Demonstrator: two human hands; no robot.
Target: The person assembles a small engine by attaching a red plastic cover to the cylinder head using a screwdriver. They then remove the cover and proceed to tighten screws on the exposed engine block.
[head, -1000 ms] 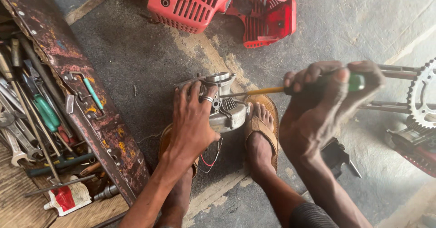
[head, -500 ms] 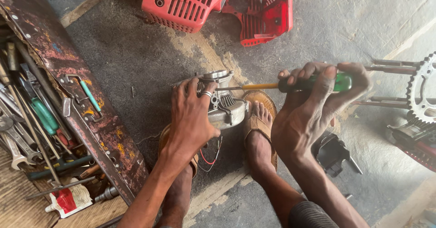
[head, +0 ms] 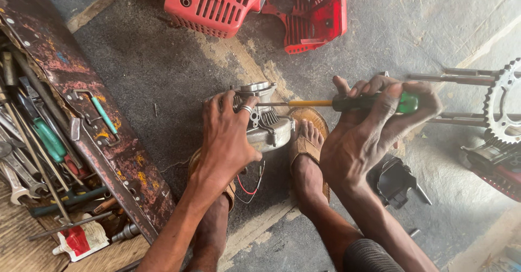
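A small grey metal engine block (head: pixel 267 121) sits on the concrete floor between my two sandalled feet. My left hand (head: pixel 227 136) lies on top of it and presses it down, a ring on one finger. My right hand (head: pixel 374 125) grips the green-and-black handle of a screwdriver (head: pixel 347 103). Its yellow and steel shaft runs level to the left, and the tip meets the engine just beside my left fingers. Red and black wires (head: pixel 251 184) trail from under the engine.
A rusty open toolbox (head: pixel 103 136) full of spanners and screwdrivers stands at the left. Red plastic engine covers (head: pixel 255 6) lie at the back. A toothed sprocket on metal rods (head: pixel 502 106) is at the right, and a black plastic part (head: pixel 396 181) lies by my right foot.
My right hand has lowered and turned a little on the screwdriver handle. The left hand stays pressed on the engine. The view has shifted slightly.
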